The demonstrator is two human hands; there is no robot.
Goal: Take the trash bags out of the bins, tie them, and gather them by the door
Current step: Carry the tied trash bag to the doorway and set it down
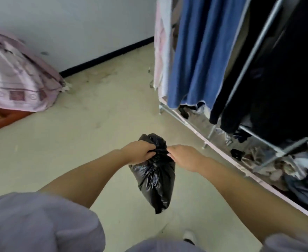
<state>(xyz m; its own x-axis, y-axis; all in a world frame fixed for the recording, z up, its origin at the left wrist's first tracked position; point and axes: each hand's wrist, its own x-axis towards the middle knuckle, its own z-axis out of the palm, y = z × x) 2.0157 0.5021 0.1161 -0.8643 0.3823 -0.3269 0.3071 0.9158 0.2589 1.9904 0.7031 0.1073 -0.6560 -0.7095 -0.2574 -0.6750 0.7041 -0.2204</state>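
A small black trash bag (pixel 156 180) hangs in mid-air in front of me, above the pale floor. Its neck is bunched together at the top. My left hand (pixel 137 151) grips the gathered neck from the left. My right hand (pixel 185 157) pinches the same neck from the right. The bag's body droops down and toward me, filled and shiny. A loose flap of plastic sticks up behind my hands. No bin or door is in view.
A metal clothes rack (pixel 244 73) with hanging blue and dark garments stands at the right, clutter on its lower shelf (pixel 277 160). A pink patterned bundle (pixel 17 79) lies at the left by the white wall (pixel 77 24). Pale floor (pixel 95 124) stretches between them.
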